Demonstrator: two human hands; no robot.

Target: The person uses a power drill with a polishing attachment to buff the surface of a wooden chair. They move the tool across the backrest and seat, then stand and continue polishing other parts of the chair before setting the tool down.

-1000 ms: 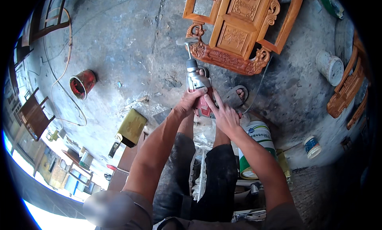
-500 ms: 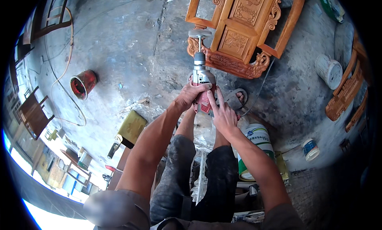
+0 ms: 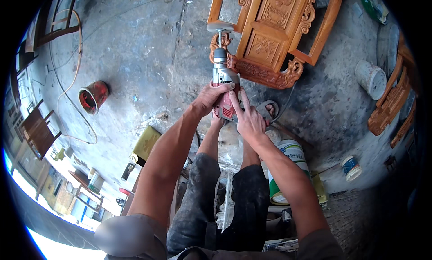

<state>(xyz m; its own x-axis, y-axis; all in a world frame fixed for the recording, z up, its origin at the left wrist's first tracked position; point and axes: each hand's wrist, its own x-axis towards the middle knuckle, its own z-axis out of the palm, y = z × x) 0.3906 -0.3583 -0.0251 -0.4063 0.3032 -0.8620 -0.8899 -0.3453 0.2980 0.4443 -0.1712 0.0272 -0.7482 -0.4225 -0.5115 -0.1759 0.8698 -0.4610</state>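
A red and silver power drill (image 3: 226, 108) points away from me, its chuck fitted with a shaft and a round grey disc (image 3: 219, 27). My left hand (image 3: 210, 97) is closed around the drill's body, thumb across the top. At the rear, my right hand (image 3: 251, 120) grips the drill, with two fingers stretched along its side. The disc lies beside the carved wooden chair (image 3: 265, 43), overlapping its frame in this view; whether they touch I cannot tell. Where the drill's handle meets my right palm is hidden.
A red-stained bucket (image 3: 93, 97) lies to the left, near a looped hose (image 3: 81, 48). To the right stand a white bucket (image 3: 371, 81), a smaller tub (image 3: 351, 168) and another carved wooden piece (image 3: 390, 102). By my right leg is a large white-green bucket (image 3: 292, 153). A cord (image 3: 291, 96) crosses the floor.
The drill and both hands have shifted slightly forward and left, so the disc is farther from me. My grip looks the same.
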